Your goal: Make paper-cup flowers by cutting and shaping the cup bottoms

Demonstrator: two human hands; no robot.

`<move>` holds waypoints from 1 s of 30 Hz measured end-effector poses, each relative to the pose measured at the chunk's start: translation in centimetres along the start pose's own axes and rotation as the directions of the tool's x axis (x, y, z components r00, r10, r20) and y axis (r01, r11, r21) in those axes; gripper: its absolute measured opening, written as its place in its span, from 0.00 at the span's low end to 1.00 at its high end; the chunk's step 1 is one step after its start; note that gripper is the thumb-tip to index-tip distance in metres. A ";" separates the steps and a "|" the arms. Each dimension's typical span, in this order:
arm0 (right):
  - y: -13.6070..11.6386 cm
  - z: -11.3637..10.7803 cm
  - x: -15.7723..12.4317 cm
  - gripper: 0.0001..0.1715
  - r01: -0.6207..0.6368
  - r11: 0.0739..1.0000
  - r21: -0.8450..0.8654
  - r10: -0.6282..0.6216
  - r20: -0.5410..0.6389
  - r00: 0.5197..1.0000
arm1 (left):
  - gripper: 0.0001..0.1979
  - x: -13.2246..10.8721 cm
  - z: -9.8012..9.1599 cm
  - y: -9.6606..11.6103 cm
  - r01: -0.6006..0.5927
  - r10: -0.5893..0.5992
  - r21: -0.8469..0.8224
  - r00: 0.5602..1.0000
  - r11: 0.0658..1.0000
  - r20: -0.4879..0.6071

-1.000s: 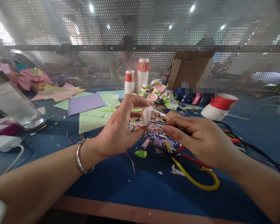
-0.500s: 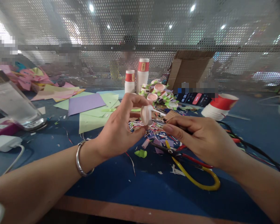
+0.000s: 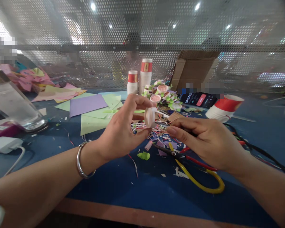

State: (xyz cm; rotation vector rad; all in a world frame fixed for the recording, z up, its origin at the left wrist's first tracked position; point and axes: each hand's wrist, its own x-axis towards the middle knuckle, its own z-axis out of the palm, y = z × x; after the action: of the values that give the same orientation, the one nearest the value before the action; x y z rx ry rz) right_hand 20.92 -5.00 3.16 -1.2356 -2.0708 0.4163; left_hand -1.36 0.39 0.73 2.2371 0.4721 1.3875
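Note:
My left hand (image 3: 127,129), a bangle at its wrist, pinches a small round white paper-cup bottom (image 3: 150,117) by its rim between thumb and fingers. The disc stands on edge, its flat face turned partly to me. A narrow white strip juts from its right side. My right hand (image 3: 199,139) is closed on a thin pointed metal tool (image 3: 161,124) whose tip meets the disc's right edge. Its handle is hidden in my fingers, so its kind is unclear. Below lie scissors (image 3: 199,183) with yellow and red handles, slightly spread, beside a curled green paper scrap (image 3: 143,155).
Paper shreds (image 3: 156,134) litter the blue table (image 3: 104,193). Behind stand stacked paper cups (image 3: 146,77), a pile of decorated cup pieces (image 3: 162,95), a phone (image 3: 197,99) and a tilted cup stack (image 3: 224,109). Coloured sheets (image 3: 87,104) and a glass (image 3: 21,107) are at left.
The cup bottom has shifted slightly right and turned a little, showing more of its flat face. Both hands keep their grips nearly in place.

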 end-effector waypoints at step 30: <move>0.6 -0.2 0.3 0.28 -0.079 0.996 -0.046 0.071 -0.153 0.986 | 0.05 0.8 0.0 0.9 0.773 -0.595 -0.588 0.594 0.236 0.541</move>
State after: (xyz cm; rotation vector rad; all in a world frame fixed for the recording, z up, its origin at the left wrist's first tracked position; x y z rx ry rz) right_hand 21.37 -4.47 3.12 -1.3364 -1.9217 0.2947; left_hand -0.92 0.07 1.83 1.1045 0.5370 0.6138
